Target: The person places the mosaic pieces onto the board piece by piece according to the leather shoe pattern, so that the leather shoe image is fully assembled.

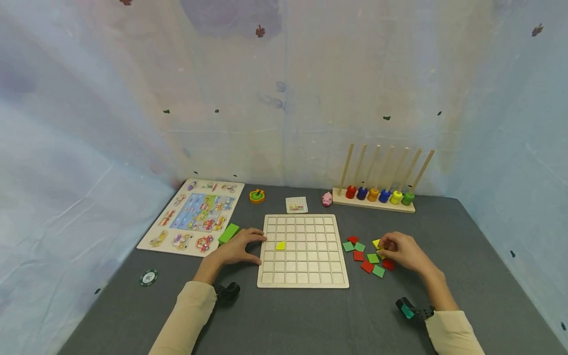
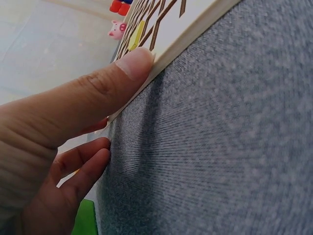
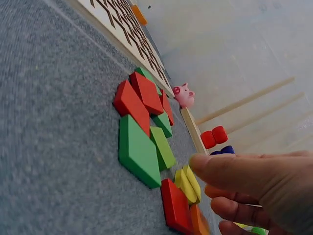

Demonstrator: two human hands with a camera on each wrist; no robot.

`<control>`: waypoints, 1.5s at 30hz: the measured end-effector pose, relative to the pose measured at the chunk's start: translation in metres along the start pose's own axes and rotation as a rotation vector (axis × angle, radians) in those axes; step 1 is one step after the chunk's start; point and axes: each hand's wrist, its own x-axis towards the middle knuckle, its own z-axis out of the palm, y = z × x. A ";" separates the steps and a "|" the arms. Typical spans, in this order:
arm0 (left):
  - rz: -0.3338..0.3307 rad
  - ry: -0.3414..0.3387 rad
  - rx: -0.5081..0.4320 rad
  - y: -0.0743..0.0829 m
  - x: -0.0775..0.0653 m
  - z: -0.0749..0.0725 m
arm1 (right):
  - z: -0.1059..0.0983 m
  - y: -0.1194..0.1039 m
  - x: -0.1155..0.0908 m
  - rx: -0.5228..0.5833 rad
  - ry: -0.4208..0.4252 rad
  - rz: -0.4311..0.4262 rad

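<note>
A pale wooden grid board (image 1: 303, 285) lies in the middle of the table, with one yellow tile (image 1: 280, 245) in a cell on its left side. My left hand (image 1: 239, 245) rests at the board's left edge, thumb and forefinger spread apart. In the left wrist view the thumb (image 2: 132, 66) touches the board's rim. Right of the board, my right hand (image 1: 403, 251) is over a loose group of tiles, its fingertips pinching a yellow tile (image 3: 193, 182). Another yellow one lies against it. Around them are red tiles (image 3: 176, 205) and green tiles (image 3: 138, 152).
Behind the board lie a small pattern card (image 1: 296, 205), a pink pig figure (image 1: 327, 199) and a peg stand (image 1: 374, 203) with coloured beads. At left are a picture puzzle board (image 1: 148, 241), a green block (image 1: 228, 233), a poker chip (image 1: 148, 277) and a round toy (image 1: 257, 196).
</note>
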 end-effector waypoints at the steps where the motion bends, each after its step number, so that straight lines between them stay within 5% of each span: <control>1: 0.001 -0.001 0.002 0.000 0.000 0.000 | 0.000 0.001 -0.001 0.006 -0.003 0.004; 16: -0.001 0.000 0.001 0.000 -0.001 0.000 | 0.006 0.007 -0.004 0.061 -0.068 0.038; 21: -0.003 -0.002 -0.001 0.002 0.000 0.001 | 0.012 0.000 0.001 0.086 0.000 0.053; 27: 0.002 0.007 -0.006 0.002 0.000 0.000 | 0.024 -0.022 0.017 0.163 0.073 0.057; 33: 0.003 0.007 -0.011 0.002 0.000 0.000 | 0.047 -0.053 0.041 0.216 0.096 -0.029; 45: -0.001 0.001 -0.026 0.001 -0.001 0.000 | 0.097 -0.102 0.078 0.383 0.060 -0.150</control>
